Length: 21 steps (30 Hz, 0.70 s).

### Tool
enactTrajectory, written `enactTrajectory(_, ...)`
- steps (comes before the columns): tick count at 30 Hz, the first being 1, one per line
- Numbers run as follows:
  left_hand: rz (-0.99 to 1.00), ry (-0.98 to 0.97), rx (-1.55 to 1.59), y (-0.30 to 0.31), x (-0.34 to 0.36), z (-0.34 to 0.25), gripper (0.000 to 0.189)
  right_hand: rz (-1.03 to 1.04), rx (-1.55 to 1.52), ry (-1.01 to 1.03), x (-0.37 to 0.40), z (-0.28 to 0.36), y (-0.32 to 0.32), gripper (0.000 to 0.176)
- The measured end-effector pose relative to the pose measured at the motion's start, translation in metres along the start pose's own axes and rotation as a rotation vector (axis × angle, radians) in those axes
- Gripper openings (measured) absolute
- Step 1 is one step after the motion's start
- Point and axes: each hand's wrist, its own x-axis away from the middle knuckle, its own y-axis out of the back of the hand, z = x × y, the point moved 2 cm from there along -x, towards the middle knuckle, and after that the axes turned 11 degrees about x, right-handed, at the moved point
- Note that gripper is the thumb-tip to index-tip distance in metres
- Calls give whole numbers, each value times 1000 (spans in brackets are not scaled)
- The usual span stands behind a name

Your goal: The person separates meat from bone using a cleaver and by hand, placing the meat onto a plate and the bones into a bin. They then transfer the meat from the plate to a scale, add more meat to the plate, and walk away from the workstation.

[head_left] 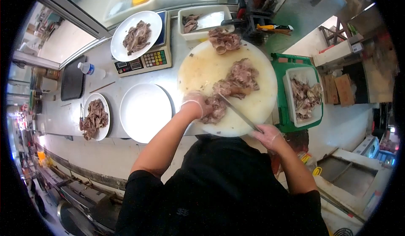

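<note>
On the round cutting board [190, 73] lie brown pieces of meat [244, 76], with another heap [223, 40] at the board's back edge. My left hand [196, 103], in a clear glove, presses on the meat at the board's front left, its fingers curled against it. In my right hand [268, 136], also gloved, is the handle of a long knife [241, 114]. The blade slants up and left across the board, and its tip touches the meat near my left hand.
A plate of meat [156, 24] rests on a scale [143, 63]. Left of the board are an empty white plate [145, 113], another meat plate [104, 128] and a bottle [91, 70]. A green crate [288, 120] with a meat tub [289, 78] stands right; knives [274, 27] stand behind.
</note>
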Motion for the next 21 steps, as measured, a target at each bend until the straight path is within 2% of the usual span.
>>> enactTrajectory(3, -20, 52, 43, -4, 2, -1, 46, -14, 92, 43, -10, 12, 3, 55)
enactTrajectory(5, -11, 45, -19, -12, 0, 3, 46, 102, 187, -64, -24, 17, 7, 63)
enactTrajectory(8, -14, 42, -97, -19, 0, 4, 48, 106, 364, -48, -30, 36, 21, 64)
enactTrajectory(12, -23, 86, -43, -21, 5, 2, 52, 132, 396, -66, -48, 32, 15, 62)
enactTrajectory(14, -29, 96, -46, -17, 12, -4, 51, -50, 584, 428, -73, 18, -8, 50)
enactTrajectory(16, -35, 109, -54, -16, 18, -7, 50, -9, 607, 416, -80, 43, -5, 43)
enactTrajectory(18, -115, 0, 7, -17, 26, -8, 43, 31, 625, 406, -82, 62, 3, 40)
enactTrajectory(20, -148, -47, 16, -20, 33, -1, 41, 101, 348, 69, -81, 62, 11, 40)
enactTrajectory(21, -181, -91, 30, -20, 36, 2, 38, 101, 349, 67, -85, 46, 9, 40)
